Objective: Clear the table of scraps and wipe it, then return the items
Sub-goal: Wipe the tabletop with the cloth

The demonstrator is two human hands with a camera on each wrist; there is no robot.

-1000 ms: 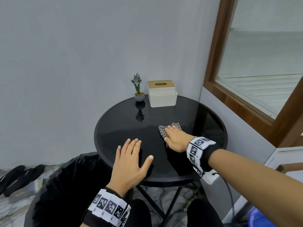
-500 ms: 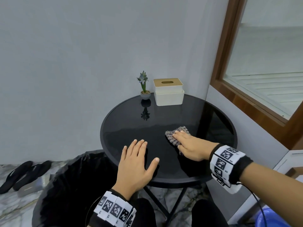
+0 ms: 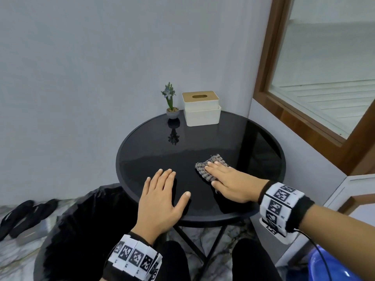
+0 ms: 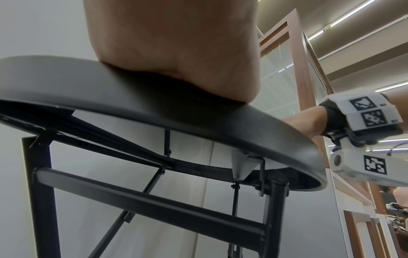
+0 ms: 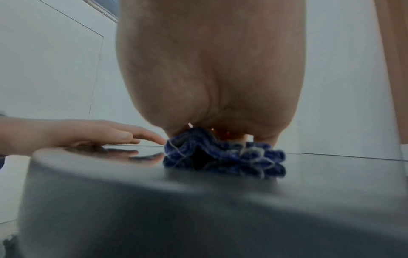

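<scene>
The right hand lies flat with straight fingers pressing the crumpled cloth onto the round black surface; the cloth sits under its fingers and palm. The left hand rests open, flat, just beside it.

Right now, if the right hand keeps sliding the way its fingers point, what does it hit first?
The right hand lies flat on the cloth, fingers pointing to the far left across the table. Bare glass lies ahead; the small potted plant looks like the first thing near that line, though depth is unclear.
</scene>
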